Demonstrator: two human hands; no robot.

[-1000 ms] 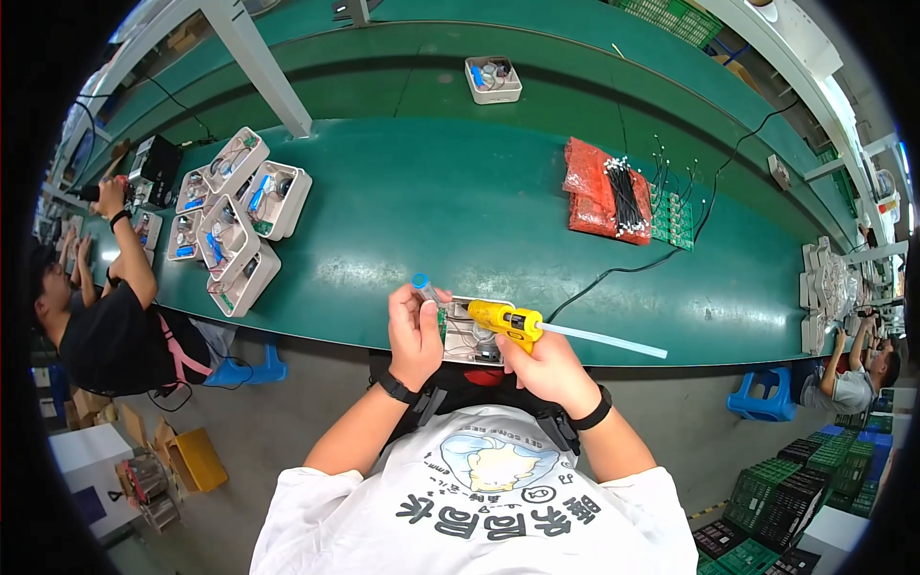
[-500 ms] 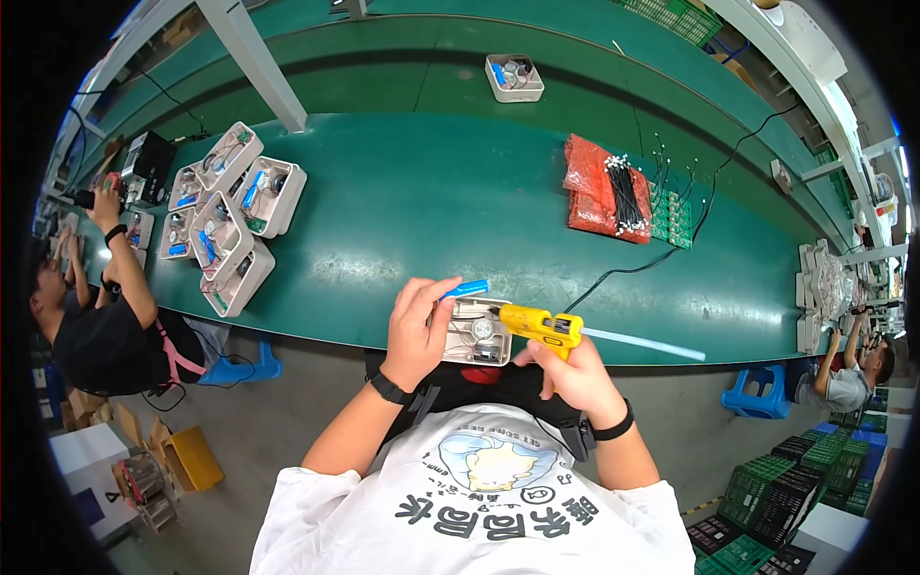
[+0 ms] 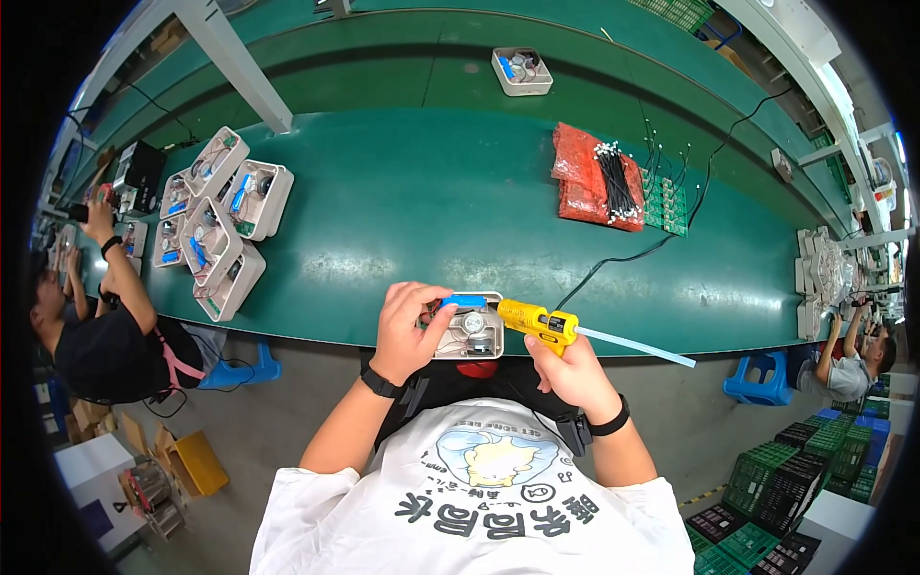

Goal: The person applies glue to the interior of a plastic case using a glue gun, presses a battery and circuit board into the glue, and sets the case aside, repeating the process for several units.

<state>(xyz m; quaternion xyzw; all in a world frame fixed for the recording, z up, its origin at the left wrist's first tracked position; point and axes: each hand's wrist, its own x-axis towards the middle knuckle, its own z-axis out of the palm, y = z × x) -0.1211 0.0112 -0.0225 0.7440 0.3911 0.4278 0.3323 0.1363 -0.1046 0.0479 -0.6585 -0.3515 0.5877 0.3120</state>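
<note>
Left hand (image 3: pixel 408 331): nearly closed, pinching blue cylindrical battery (image 3: pixel 467 301)
Right hand (image 3: pixel 576 375): curled round yellow plastic glue gun (image 3: pixel 530 319)
Open off-white plastic box (image 3: pixel 468 356): round pale part (image 3: pixel 473 323) already inside
Battery: along box's far edge, not yet released; whether glued, cannot tell

Blue cylinder (image 3: pixel 467 301) crosswise at open case (image 3: pixel 470 356), glue gun (image 3: pixel 527 318) beside

One yellow glue gun (image 3: pixel 537 322); one held blue cylinder (image 3: pixel 468 301); six housings (image 3: pixel 277 212) clustered left; two blue stools (image 3: pixel 755 380)
</note>
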